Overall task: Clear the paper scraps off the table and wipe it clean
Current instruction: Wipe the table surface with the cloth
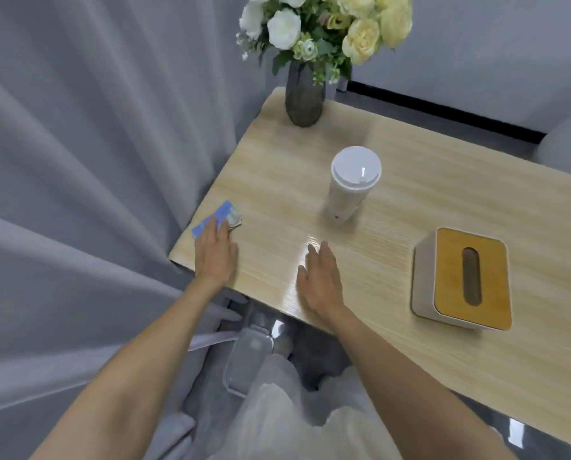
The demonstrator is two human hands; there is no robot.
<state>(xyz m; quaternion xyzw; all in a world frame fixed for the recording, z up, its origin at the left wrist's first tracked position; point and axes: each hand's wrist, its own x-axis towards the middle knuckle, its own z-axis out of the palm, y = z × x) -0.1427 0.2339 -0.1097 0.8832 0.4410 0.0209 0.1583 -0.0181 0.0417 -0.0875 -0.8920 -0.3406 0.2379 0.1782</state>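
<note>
At left edge of table [410, 200]: left hand [216, 252], fingers flat, pressing blue cloth [219, 210], part hidden; crumpled scrap [235, 219] at fingertips, blurred. Right hand [320, 280] flat on tabletop, fingers straight. Bin [247, 360] below, half-hidden.

A single wide-angle view from the person's head looks forward and down, close over the near corner of the surface [410, 200].

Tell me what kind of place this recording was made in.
Probably a living room or a staged home-like set: a wooden table holds a vase of flowers, a tissue box and a lidded cup, with grey curtains beside it.
</note>
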